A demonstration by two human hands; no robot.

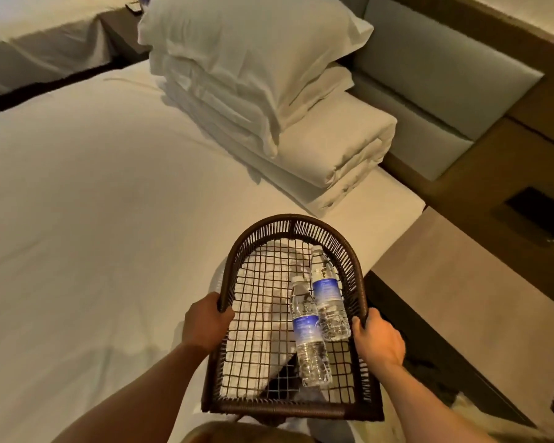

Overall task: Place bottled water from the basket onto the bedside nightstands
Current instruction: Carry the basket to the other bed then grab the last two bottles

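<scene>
A dark brown woven basket (293, 220) with an open mesh bottom is held above the bed's near corner. My left hand (205, 321) grips its left rim and my right hand (378, 340) grips its right rim. Two clear water bottles with blue labels lie inside on the right side: the nearer bottle (309, 334) and the farther bottle (328, 298), side by side and touching. A brown nightstand (461, 282) stands to the right of the bed. A second dark nightstand (122, 30) sits at the far left between two beds.
The white bed (93, 219) fills the left and middle. A stack of pillows and a folded duvet (269, 100) lies by the padded headboard (445, 75). A dark recessed panel (538, 215) is set in the wall above the right nightstand. Another bed (45, 33) is far left.
</scene>
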